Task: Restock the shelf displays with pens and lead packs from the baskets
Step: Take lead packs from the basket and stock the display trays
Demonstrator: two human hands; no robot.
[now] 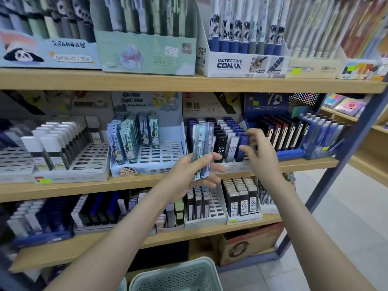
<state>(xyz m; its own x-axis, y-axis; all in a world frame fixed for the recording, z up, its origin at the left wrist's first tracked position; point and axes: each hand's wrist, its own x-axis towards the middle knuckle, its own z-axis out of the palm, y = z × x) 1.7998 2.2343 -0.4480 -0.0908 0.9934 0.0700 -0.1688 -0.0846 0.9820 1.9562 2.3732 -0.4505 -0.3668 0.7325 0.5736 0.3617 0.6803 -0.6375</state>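
Head view, centre of frame: my left hand (189,175) grips several lead packs (201,148) upright, fingers (214,156) curled round them. At centre right, my right hand (260,156) pinches one blue pack (243,143) standing in the display tray (235,163). Risk: skewed seating could topple neighbouring packs, and the fanned stack may slip toward the basket (180,276), lower centre.

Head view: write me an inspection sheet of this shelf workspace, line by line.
Surface: middle wooden shelf, lined with display trays, several slots unfilled.
Job's things: lead packs held upright; blue pack at the front row of the HB 0.7 display; mesh basket below.
Clutter: cardboard box under the bottom shelf.
Grips: left grip holds the lead packs; right grip pinches the blue pack.
Cables: nothing seen.
Surroundings: Detective Conan pen box on the shelf above; tiled floor.
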